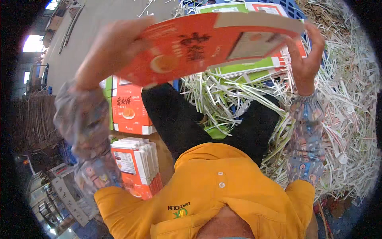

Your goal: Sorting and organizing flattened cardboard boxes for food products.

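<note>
A flattened red cardboard carton [223,47], printed with dark writing and a round food picture, is held up tilted across the upper middle. My left hand [113,49], somewhat blurred, is closed on its left end. At the right end my right hand [305,65] has the corner between thumb and fingers. Below the raised carton, more flat green-and-white printed cartons [250,65] lie in a pile. White and green paper strips [215,93] hang and lie between my knees, in front of that pile.
To my left stand stacks of red cartons [129,103] and of red-and-white flat cartons [135,157]. A large heap of shredded paper strips [342,107] covers the right side. Blue plastic crating [292,10] shows behind the pile. Grey floor [105,18] stretches off at the far left.
</note>
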Demonstrator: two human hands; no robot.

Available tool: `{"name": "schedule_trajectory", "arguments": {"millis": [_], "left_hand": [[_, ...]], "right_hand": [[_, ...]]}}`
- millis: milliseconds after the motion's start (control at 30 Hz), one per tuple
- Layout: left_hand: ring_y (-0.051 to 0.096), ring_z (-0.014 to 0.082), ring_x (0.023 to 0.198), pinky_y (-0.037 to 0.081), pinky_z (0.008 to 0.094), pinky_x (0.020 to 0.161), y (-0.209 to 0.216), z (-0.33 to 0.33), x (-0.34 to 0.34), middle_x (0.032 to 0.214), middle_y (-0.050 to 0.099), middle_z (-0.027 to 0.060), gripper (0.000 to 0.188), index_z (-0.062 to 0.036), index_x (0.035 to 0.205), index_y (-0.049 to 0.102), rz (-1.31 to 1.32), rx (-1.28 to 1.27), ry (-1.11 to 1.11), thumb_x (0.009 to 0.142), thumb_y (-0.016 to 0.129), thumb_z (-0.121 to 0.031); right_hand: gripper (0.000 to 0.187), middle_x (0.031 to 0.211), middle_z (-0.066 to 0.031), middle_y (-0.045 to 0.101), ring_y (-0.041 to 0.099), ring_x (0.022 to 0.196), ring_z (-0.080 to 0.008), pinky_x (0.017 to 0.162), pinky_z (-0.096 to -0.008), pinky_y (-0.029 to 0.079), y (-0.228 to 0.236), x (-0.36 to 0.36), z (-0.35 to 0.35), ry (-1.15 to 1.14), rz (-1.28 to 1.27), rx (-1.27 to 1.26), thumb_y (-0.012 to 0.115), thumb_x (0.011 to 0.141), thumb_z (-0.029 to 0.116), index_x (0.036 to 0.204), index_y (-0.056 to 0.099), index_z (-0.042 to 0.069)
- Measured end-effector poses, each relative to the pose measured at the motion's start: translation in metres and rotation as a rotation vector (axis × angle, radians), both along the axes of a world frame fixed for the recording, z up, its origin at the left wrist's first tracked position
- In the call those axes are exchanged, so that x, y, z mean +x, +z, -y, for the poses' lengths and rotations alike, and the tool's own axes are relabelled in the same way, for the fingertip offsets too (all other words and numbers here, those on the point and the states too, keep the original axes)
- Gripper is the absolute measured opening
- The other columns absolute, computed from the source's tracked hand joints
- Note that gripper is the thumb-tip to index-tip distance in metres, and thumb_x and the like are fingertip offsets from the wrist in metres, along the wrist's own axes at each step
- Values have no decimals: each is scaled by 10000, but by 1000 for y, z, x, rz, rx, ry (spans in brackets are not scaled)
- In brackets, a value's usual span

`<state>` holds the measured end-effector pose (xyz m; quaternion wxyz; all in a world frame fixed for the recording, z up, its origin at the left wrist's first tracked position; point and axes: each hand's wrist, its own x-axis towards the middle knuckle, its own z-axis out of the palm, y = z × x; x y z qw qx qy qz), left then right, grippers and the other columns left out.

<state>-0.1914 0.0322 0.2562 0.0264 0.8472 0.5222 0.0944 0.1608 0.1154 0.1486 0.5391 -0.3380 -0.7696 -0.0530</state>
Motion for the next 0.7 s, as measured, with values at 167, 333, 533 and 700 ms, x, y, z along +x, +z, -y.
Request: {"name": "schedule_trajectory", "arguments": {"millis": [167, 333, 533, 700], "left_hand": [[571, 329, 654, 460, 388, 558, -91, -57, 58, 727, 577, 144, 282, -114, 968, 519, -96, 94, -61, 707, 562, -213], [555, 301, 786, 429, 397, 716, -180, -73, 85, 819, 579, 109, 385, -138, 1024, 497, -20, -4, 30, 669, 617, -229], [436, 289, 1007, 336, 375, 870, -213, -46, 26, 1066, 484, 137, 718, -49, 1161, 408, 626, 404, 314, 545, 750, -182], [413, 212, 1067, 313, 343, 926, -296, -38, 20, 1155, 425, 143, 727, 11, 1223, 290, 1118, 87, 424, 645, 714, -111]], "right_hand": [[620, 1137, -101, 451, 413, 1067, -267, 895, -407, 305, -9, -7, -20, 19, 373, 112, 685, 627, 278, 1153, 422, 83], [457, 944, -83, 553, 518, 892, -253, 758, -389, 388, -85, -12, -44, -44, 720, -340, 665, 628, 265, 1031, 505, 121], [292, 795, -53, 547, 520, 773, -243, 668, -381, 380, -90, -15, -54, -53, 668, -232, 651, 622, 226, 868, 543, 110], [304, 794, -56, 534, 511, 796, -250, 689, -381, 368, -86, -21, -48, -16, 714, -271, 650, 621, 194, 887, 535, 102]]}}
